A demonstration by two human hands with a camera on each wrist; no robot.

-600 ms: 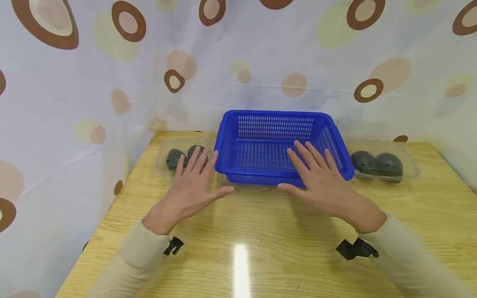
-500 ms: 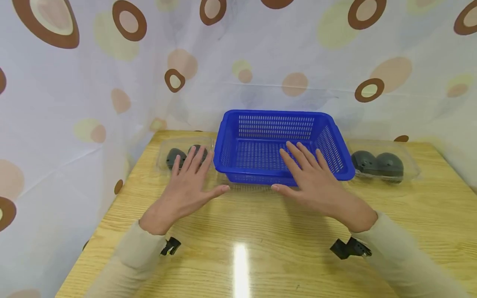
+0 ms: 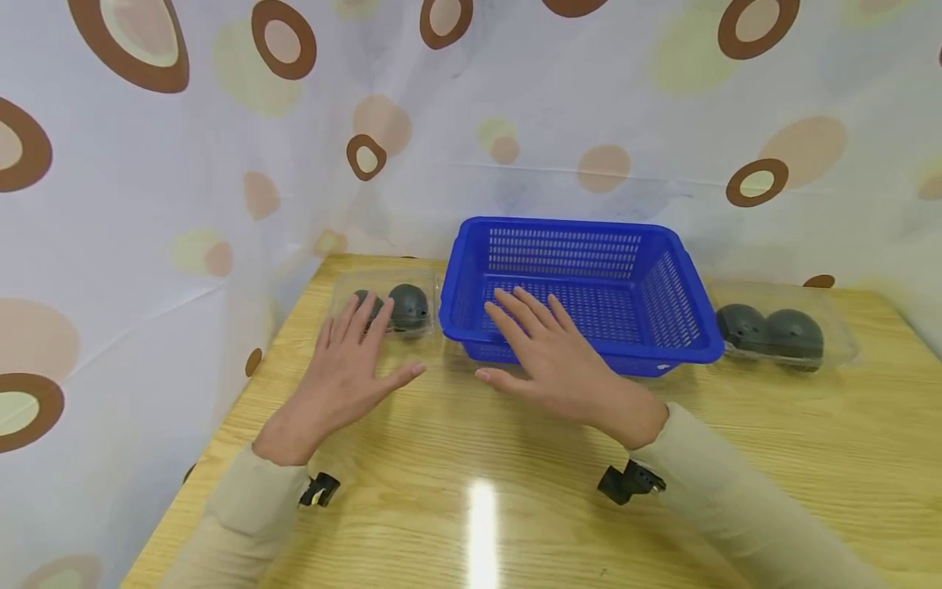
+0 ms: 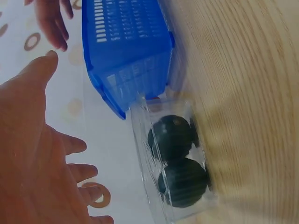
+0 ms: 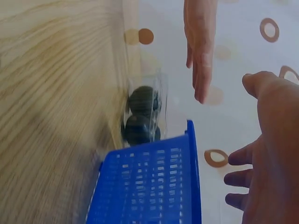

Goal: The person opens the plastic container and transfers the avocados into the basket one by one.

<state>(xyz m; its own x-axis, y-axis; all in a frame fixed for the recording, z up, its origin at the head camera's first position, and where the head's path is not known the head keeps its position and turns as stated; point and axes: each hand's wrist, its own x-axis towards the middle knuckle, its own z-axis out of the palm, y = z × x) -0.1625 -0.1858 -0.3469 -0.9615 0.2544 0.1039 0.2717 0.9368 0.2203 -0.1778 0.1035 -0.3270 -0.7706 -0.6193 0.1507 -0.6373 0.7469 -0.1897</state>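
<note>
My left hand [image 3: 331,384], fingers spread, hovers in front of a clear plastic box [image 3: 347,286] at the left of the table. Inside are dark green round fruits [image 3: 408,307], one partly behind my fingers. The left wrist view shows two of these fruits [image 4: 170,138] side by side, faintly striped, and the hand [image 4: 25,140] apart from the box. My right hand [image 3: 555,364] holds nothing; its straight fingers appear before the near left part of a blue plastic basket [image 3: 574,225]. In the right wrist view that hand [image 5: 275,135] is above the basket [image 5: 145,182], apart from it.
A second clear box [image 3: 839,331] with two dark green fruits [image 3: 795,335] stands right of the basket. Everything rests on a wooden table [image 3: 412,491]. A patterned white cloth [image 3: 515,106] hangs behind and at the left.
Both hands have moved left, the right one further, from the basket's right half to its near left part. The view has turned slightly right. Basket and boxes have stayed in place.
</note>
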